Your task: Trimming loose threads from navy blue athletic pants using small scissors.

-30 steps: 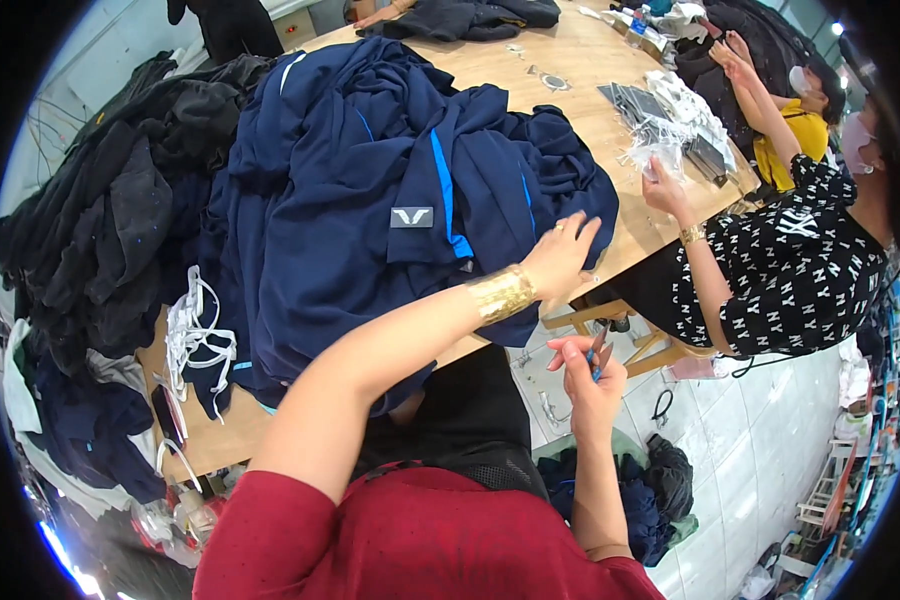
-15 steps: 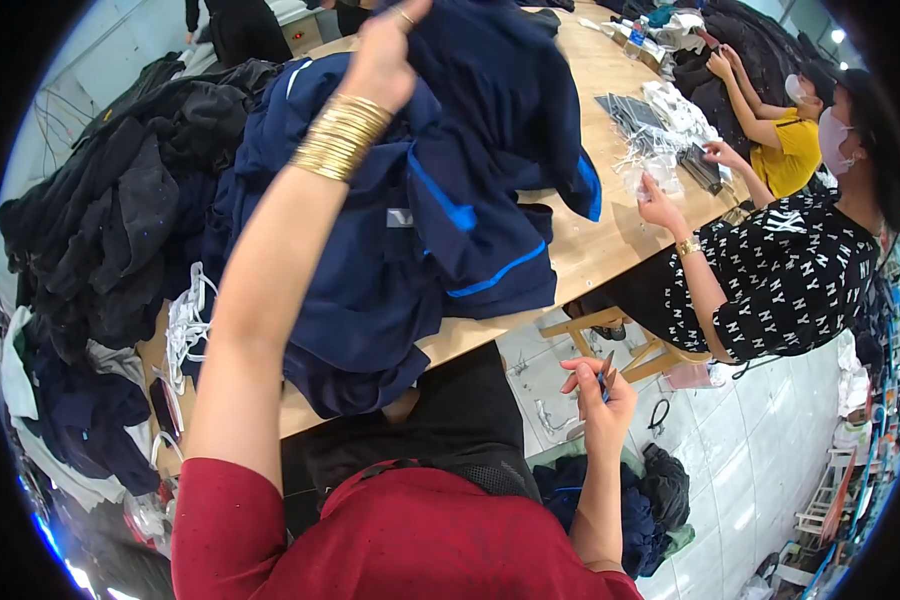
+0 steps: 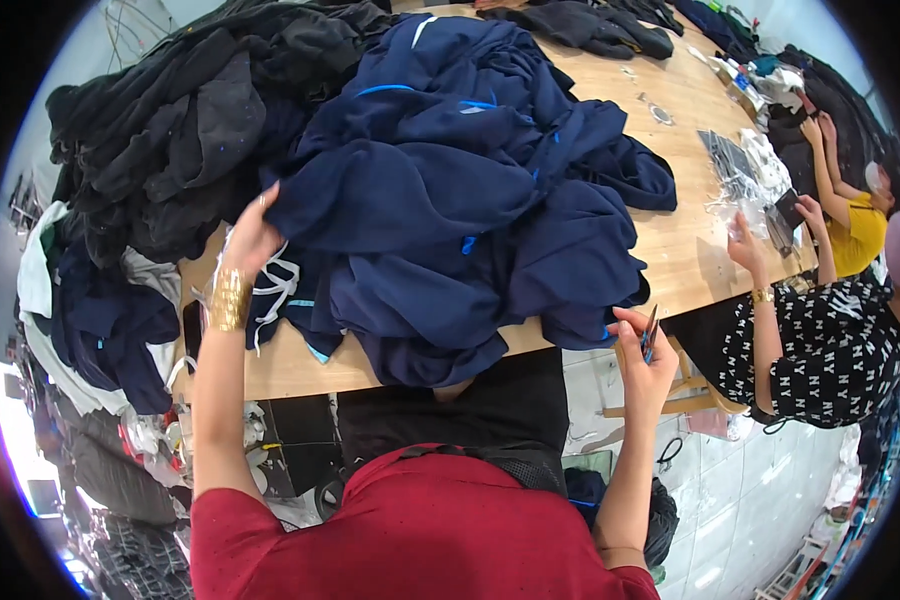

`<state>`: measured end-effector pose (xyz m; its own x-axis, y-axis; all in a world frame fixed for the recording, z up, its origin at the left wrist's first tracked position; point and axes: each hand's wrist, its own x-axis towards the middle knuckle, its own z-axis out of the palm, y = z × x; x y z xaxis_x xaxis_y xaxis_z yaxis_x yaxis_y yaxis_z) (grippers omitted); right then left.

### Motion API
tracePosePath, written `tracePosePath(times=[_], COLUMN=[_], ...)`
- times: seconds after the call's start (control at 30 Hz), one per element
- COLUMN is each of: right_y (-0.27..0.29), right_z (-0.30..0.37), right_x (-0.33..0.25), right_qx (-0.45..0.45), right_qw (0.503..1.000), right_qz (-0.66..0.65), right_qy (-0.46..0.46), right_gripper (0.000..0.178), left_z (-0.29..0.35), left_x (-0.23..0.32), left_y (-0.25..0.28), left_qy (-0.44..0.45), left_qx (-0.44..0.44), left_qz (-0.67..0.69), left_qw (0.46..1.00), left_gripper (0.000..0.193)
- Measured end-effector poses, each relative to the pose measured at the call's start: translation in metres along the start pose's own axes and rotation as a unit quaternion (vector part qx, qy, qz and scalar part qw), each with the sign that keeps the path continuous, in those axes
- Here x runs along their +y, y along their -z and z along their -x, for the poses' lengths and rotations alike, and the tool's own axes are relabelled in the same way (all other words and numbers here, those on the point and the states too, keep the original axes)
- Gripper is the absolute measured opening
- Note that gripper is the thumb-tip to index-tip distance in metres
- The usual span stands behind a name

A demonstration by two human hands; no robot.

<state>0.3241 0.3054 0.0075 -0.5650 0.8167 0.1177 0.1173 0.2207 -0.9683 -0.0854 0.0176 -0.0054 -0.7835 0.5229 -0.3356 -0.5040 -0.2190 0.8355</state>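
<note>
A heap of navy garments [image 3: 420,190] with bright blue trim lies rumpled on the wooden table in front of me. At its left edge, my left hand [image 3: 255,238], with gold bangles at the wrist, has its fingers closed on the cloth of a navy garment [image 3: 340,195]; the fingertips are partly hidden by the fabric. My right hand [image 3: 647,358] is at the table's front edge, beside the heap's lower right corner. Its fingers are wrapped round small blue-handled scissors [image 3: 651,338], blades pointing up.
Black garments [image 3: 185,130] are piled at the left, with white cords [image 3: 280,290] beside my left hand. On the right, a person in a black patterned shirt [image 3: 810,350] handles small items near grey and white tags [image 3: 735,165]. Another person wears yellow [image 3: 862,235].
My left hand has come down and left from high over the heap, and the lifted navy garment now lies on the pile. The right hand, still holding the scissors, is nearer the heap.
</note>
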Motion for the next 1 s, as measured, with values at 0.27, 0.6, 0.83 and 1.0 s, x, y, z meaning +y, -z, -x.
tracePosePath(times=[0.27,0.6,0.83,1.0], right_y=[-0.074,-0.162,-0.127,-0.114], right_z=[-0.080,-0.173,-0.105,-0.088], right_x=[-0.031,-0.041,-0.140,-0.143], right_qx=[-0.089,-0.154,-0.326,-0.310], right_qw=[0.995,0.976,0.935,0.945], right_qz=[0.027,0.047,-0.138,-0.099], right_qy=[0.048,0.144,-0.026,0.012], right_gripper=[0.022,0.023,0.016,0.022], left_z=[0.037,0.075,0.050,0.040], left_x=[-0.042,-0.027,0.018,0.010], left_y=[0.103,-0.099,-0.154,-0.179], left_qy=[-0.307,-0.392,-0.511,-0.250], left_qx=[0.241,-0.042,-0.097,-0.360], left_qz=[-0.571,-0.399,-0.394,-0.382], left_qw=[0.722,0.828,0.758,0.814], left_gripper=[0.042,0.025,0.040,0.024])
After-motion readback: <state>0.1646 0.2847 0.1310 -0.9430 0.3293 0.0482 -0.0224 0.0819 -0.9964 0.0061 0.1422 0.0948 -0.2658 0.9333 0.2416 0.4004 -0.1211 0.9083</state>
